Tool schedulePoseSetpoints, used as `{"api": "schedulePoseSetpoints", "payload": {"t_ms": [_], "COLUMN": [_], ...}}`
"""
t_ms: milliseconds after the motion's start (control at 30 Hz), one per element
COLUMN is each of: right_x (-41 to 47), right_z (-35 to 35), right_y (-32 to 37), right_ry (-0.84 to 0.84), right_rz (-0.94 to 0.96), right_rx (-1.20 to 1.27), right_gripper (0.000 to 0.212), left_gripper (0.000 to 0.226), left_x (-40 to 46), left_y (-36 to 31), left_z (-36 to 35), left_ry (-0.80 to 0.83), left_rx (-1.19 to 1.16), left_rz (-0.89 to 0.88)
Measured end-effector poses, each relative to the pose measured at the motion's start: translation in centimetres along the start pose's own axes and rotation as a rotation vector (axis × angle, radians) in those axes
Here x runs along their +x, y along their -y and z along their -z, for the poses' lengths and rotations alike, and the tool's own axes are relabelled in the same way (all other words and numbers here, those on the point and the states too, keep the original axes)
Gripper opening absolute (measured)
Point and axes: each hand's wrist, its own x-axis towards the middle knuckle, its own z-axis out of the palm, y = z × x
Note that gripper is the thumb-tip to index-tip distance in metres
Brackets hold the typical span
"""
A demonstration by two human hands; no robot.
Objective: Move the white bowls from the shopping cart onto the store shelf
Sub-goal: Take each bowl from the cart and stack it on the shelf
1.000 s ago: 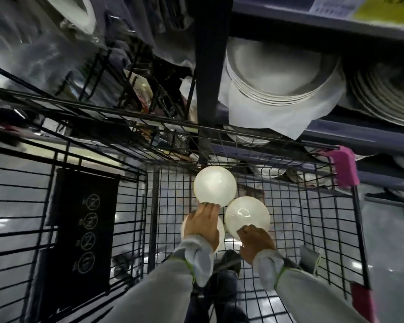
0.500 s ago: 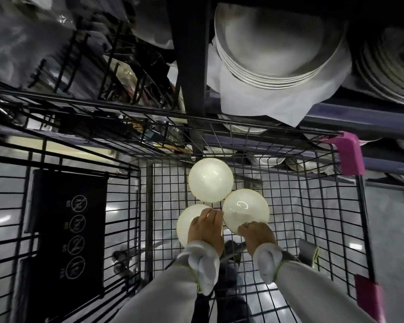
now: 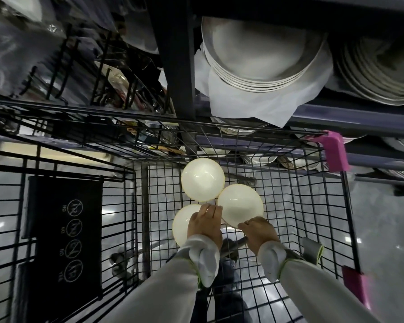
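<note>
Head view: three white bowls are sitting in the shopping cart (image 3: 313, 206), touching in a cluster. The left hand (image 3: 205, 226) is grasping the near-left bowl (image 3: 181, 223); the right hand (image 3: 259, 231) is grasping the right bowl (image 3: 239, 203). The far bowl (image 3: 203, 179) is lying untouched below the store shelf (image 3: 336, 117).

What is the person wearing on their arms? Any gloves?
No gloves: the left hand and the right hand are bare. Both arms wear long pale grey sleeves. The cuffs bunch at the wrists, each with a thin yellow-green trim line.
</note>
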Motion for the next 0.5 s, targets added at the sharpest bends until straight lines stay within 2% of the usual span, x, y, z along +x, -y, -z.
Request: {"api": "schedulePoseSetpoints", "payload": {"t_ms": [67, 200, 500], "right_x": [-0.2, -0.4, -1.5], "right_z": [0.5, 1.2, 2.7], "right_y": [-0.2, -0.4, -0.3], "right_ry": [0.022, -0.035, -0.006], "right_rz": [-0.004, -0.051, -0.102], "right_rx": [0.025, 0.155, 0.362], "right_gripper": [0.035, 0.037, 0.036], "left_gripper": [0.063, 0.06, 0.062], "left_x": [0.0, 0.3, 0.4], "left_y": [-0.2, -0.6, -1.3], "left_z": [0.5, 1.1, 2.3], "left_ry": [0.009, 0.169, 0.204], "left_rx": [-0.021, -0.037, -0.066], "left_rz": [-0.006, -0.045, -0.14]}}
